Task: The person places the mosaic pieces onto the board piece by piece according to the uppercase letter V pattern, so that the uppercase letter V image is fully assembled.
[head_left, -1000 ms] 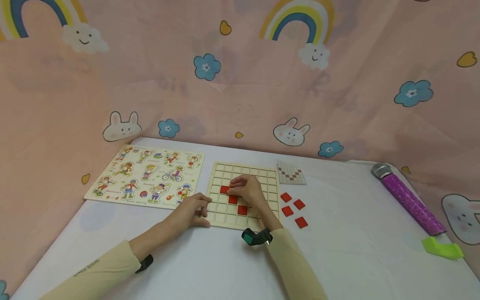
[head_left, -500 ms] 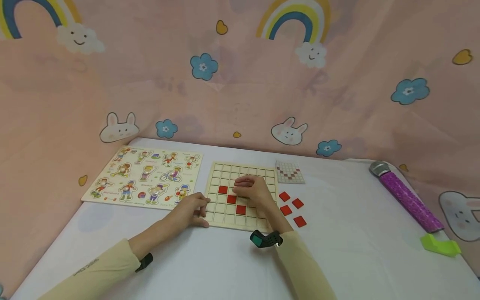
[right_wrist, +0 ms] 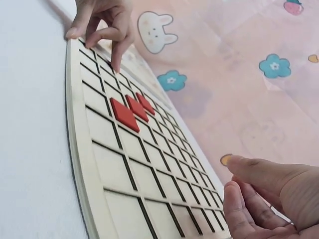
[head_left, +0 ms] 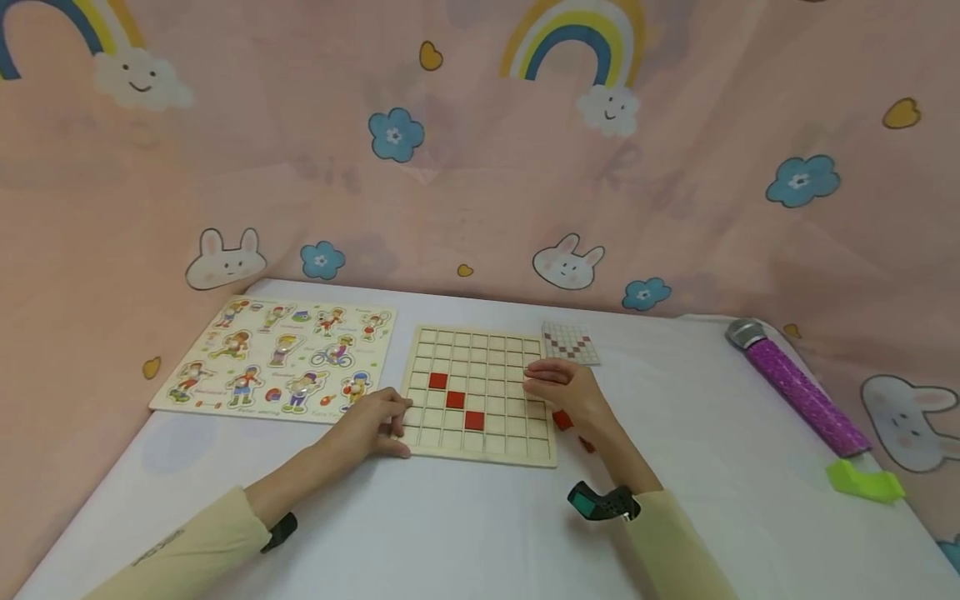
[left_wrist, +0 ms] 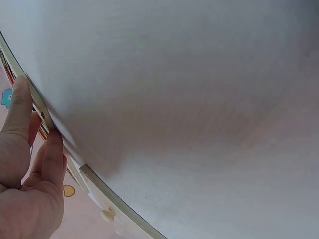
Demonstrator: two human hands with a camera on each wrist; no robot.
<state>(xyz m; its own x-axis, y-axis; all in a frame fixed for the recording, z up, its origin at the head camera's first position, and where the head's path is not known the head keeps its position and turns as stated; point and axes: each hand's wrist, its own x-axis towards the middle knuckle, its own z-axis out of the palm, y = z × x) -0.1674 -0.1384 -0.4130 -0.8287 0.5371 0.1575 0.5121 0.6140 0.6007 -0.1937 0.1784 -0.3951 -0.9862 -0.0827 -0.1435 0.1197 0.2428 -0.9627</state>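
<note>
On the table (head_left: 465, 525): the grid board (head_left: 517, 425) lies flat near the middle; from its near edge a broad white stretch runs toward the viewer, between the left forearm (head_left: 288, 483) and the right forearm (head_left: 626, 454).
Left of the grid board: a narrow white strip parts it from the figure puzzle (head_left: 258, 358); the outer corner of the puzzle comes near the table's left edge.
Right of the grid board: the pattern card (head_left: 572, 342) lies just beside the far right corner; a wide white stretch runs from the right forearm to the purple microphone (head_left: 802, 392) and the green piece (head_left: 866, 482), both toward the table's right edge.
Left hand (head_left: 366, 425): relaxed; fingers and thumb rest against the board's left edge and near left corner.
Right hand (head_left: 572, 392): relaxed, fingers slightly bent, grasping nothing visible; it reaches across the board's right edge; whether it touches the board cannot be told.
Loose tiles (head_left: 562, 420): two red ones show just beside the right hand, on the table; the hand partly hides that spot.
Inside the grid board: three red tiles (head_left: 455, 400) sit in separate cells, corner to corner, stepping nearer toward the right.
Inside the figure puzzle: colourful sports figures (head_left: 283, 350) fill their outlines.
</note>
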